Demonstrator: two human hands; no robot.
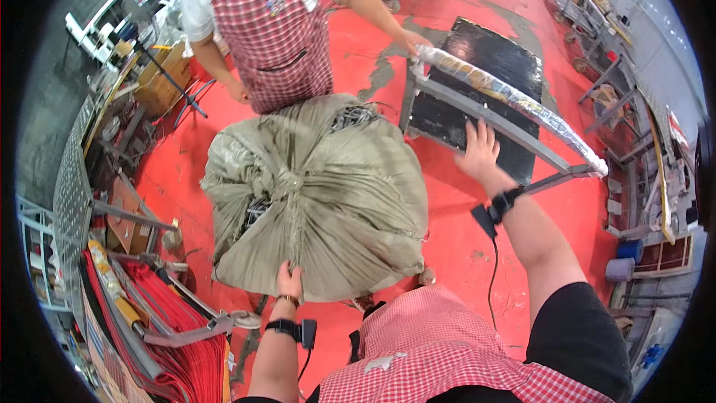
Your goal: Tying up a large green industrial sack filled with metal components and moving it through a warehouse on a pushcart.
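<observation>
A big bulging greenish-grey woven sack [350,201], gathered and tied in a knot on top, stands in front of me. My left hand [289,281] is closed on a fold of cloth at its near side. My right hand [479,151] reaches out with spread fingers beside the grey metal bar [492,119] of a flat cart's handle; whether the fingertips touch it I cannot tell. Behind the bar shows the cart's black platform [496,63]. Clear plastic wraps the top handle rail [514,97]. A co-worker's hand [414,42] is at this rail's far end.
Across the sack stands a person in a red checked apron [276,45]. Red folded material [179,328] lies on a rack at lower left. A tripod [168,78] and cardboard box [160,82] stand at far left. Metal carts [615,93] line the right wall. The floor [470,254] is red.
</observation>
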